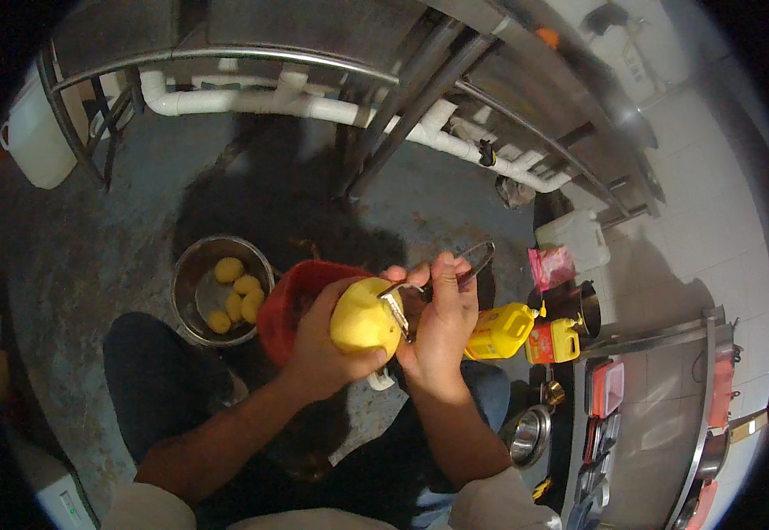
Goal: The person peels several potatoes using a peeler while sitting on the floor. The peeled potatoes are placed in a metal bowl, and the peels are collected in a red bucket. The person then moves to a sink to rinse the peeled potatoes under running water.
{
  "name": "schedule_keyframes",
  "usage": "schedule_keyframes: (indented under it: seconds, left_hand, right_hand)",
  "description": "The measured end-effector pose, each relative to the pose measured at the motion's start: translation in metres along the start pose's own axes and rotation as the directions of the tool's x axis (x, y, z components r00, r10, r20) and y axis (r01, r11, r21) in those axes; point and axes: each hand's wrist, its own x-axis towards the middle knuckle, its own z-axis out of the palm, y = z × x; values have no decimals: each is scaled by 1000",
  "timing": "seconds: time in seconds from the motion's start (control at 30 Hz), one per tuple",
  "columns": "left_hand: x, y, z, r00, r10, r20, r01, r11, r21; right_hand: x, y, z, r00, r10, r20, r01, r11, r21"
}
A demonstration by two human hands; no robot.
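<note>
A peeled yellow potato (360, 324) rests in my left hand (321, 344), its fingers wrapped around the left and lower sides. My right hand (447, 318) grips a metal peeler (396, 311), whose blade lies against the potato's right face. The peeler's looped handle end sticks out beyond my right fingers. Below my hands a red plastic basin (285, 315) stands on the floor, partly hidden by my left hand; its contents cannot be made out. Left of it, a steel pot (185, 318) holds several peeled potatoes (229, 270).
Yellow jugs (500, 331) stand to the right, near a pink packet (552, 266) and a translucent canister (573, 238). White drain pipes (225, 101) run beneath a steel counter (292, 30) ahead. Steel bowls (529, 437) and a rack with stacked trays (603, 387) are at lower right.
</note>
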Motion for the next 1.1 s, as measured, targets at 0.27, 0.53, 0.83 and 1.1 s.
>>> schedule_keyframes:
  seconds: [0.27,0.53,0.83,1.1]
  left_hand:
    - [3,-1,-1,1000,1,-24,-2,1000,-29]
    - [-2,-4,-15,991,-121,-48,116,989,-97]
    - [-2,-11,-11,973,-228,-32,208,932,-296]
    - [-1,-15,-2,998,-58,-10,56,989,-138]
  right_hand:
    - [12,2,-7,986,99,-137,-72,979,189]
    - [22,-24,-17,925,-380,-28,366,907,-209]
    - [4,-15,-12,959,-270,89,284,928,-241]
    - [-5,0,1,989,-3,149,33,979,-203]
